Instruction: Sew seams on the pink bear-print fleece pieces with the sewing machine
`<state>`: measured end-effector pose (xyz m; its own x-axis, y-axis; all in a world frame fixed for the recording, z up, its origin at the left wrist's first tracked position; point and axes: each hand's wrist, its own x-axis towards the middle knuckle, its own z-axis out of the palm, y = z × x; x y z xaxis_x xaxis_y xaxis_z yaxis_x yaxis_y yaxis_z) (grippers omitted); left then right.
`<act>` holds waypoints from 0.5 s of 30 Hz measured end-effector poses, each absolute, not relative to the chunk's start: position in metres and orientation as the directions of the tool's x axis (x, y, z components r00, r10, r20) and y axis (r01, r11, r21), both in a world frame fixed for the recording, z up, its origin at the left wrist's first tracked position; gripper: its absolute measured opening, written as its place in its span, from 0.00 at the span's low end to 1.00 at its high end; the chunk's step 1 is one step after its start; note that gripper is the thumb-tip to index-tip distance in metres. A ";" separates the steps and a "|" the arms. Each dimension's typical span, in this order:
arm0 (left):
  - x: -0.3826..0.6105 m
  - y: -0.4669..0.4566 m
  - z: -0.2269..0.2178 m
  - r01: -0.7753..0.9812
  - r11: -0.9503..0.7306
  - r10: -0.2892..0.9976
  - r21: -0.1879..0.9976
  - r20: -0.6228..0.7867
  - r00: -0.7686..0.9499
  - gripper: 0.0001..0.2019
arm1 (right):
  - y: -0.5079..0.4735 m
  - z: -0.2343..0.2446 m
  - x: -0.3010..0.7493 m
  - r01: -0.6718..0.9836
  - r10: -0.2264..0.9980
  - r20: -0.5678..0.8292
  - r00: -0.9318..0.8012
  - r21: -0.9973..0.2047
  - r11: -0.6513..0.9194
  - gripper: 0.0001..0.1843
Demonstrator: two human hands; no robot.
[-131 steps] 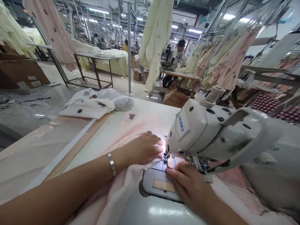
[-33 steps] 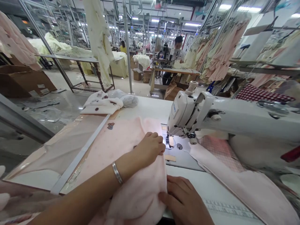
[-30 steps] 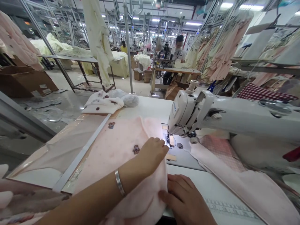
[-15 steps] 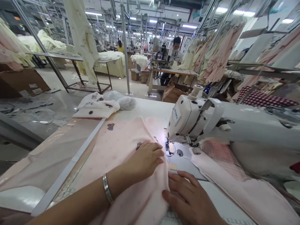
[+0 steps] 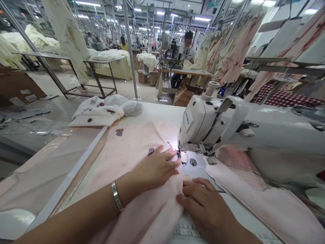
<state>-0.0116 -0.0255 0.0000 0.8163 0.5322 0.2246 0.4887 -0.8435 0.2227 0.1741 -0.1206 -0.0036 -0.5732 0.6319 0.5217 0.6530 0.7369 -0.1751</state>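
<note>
Pale pink fabric (image 5: pixel 132 159) with small embroidered motifs lies across the table, its right edge at the presser foot (image 5: pixel 179 154) of a white sewing machine (image 5: pixel 203 122). My left hand (image 5: pixel 158 167), with a silver bangle on the wrist, rests flat on the fabric, fingers spread, fingertips right beside the foot. Nearer to me, my right hand (image 5: pixel 203 206) has its thumb and fingers closed at the fabric's edge. The fingers' undersides are hidden. The machine's lamp lights the needle area.
A folded white printed cloth (image 5: pixel 95 113) and a clear plastic bag (image 5: pixel 133 107) lie at the table's back left. More pink fabric (image 5: pixel 286 206) extends under the machine arm at right. A ruler scale (image 5: pixel 188 232) marks the front. Another person (image 5: pixel 186 51) works behind.
My left hand has moved slightly forward, its fingers more spread and closer to the presser foot. The right hand keeps its hold at the edge. The camera view has shifted slightly.
</note>
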 end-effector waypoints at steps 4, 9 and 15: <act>-0.011 -0.024 -0.004 0.498 -0.847 0.529 0.186 0.215 0.821 0.16 | -0.121 -0.003 0.172 0.640 0.620 0.531 -0.578 -0.177 0.748 0.14; -0.008 -0.029 0.002 0.496 -0.849 0.528 0.182 0.255 0.810 0.14 | -0.125 -0.006 0.173 0.676 0.585 0.594 -0.552 -0.092 0.731 0.11; -0.014 -0.043 0.013 0.351 -0.878 0.458 0.326 0.358 0.814 0.12 | -0.131 -0.004 0.177 0.640 0.583 0.558 -0.591 -0.116 0.760 0.12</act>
<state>-0.0143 -0.0435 0.0126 0.8137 0.4579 0.3581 0.3506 -0.8780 0.3259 0.1771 -0.1312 -0.0036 -0.5910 0.5829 0.5577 0.6398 0.7597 -0.1161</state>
